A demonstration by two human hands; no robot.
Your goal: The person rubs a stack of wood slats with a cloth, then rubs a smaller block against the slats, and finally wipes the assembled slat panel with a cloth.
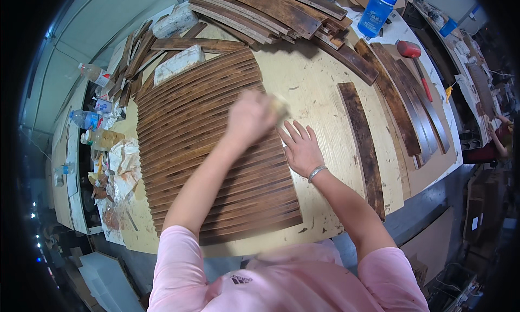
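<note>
Your left hand (252, 117) clamps its fingers on a pale pad (280, 108) at the right edge of the slats (214, 155). It looks soft and light; grip its back. Your right hand (304, 154) has fingers spread apart.

Slim dark-brown wooden strips (184, 144) lie side by side on the pale wooden bench (319, 101), left of centre. Behind them are stacked brown wooden planks (260, 17), with a blue cylindrical plastic bottle (377, 17) to the stack's right. Crumpled white paper (124, 163) lies left of the strips; one long, dark-brown wooden plank (364, 149) lies right.
</note>
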